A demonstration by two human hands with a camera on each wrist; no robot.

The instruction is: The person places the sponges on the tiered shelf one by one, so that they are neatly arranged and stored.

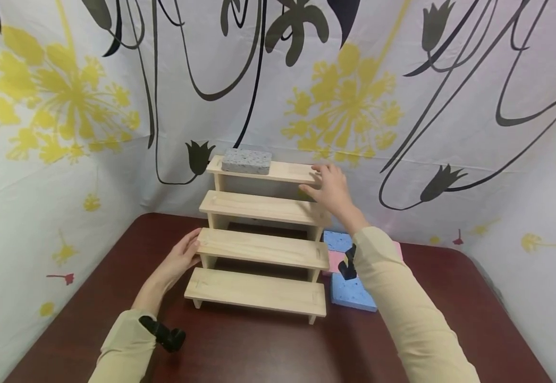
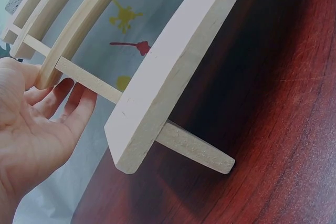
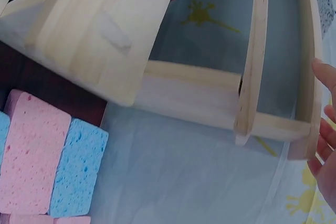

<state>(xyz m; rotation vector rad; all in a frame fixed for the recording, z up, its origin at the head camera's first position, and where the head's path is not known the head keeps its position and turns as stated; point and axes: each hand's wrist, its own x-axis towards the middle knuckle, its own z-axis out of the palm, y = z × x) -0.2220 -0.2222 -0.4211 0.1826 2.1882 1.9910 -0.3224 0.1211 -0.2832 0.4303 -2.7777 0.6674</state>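
Observation:
A pale wooden step shelf (image 1: 259,247) with several tiers stands upright on the table. My left hand (image 1: 177,260) grips the left end of its second tier from the bottom. In the left wrist view, the thumb of that hand (image 2: 37,124) lies against the board's end, with the fingers curled beneath. My right hand (image 1: 333,191) holds the right end of the top tier, thumb and fingers around the board's end. The right wrist view shows only part of this hand (image 3: 328,129) at the board. On the left of the top tier lies a speckled grey sponge block (image 1: 246,161).
Right of the shelf lie blue sponges (image 1: 353,293) and pink sponges (image 3: 37,156), partly hidden by my right forearm in the head view. The dark red table (image 1: 239,351) meets a patterned cloth (image 1: 268,117) behind and at both sides.

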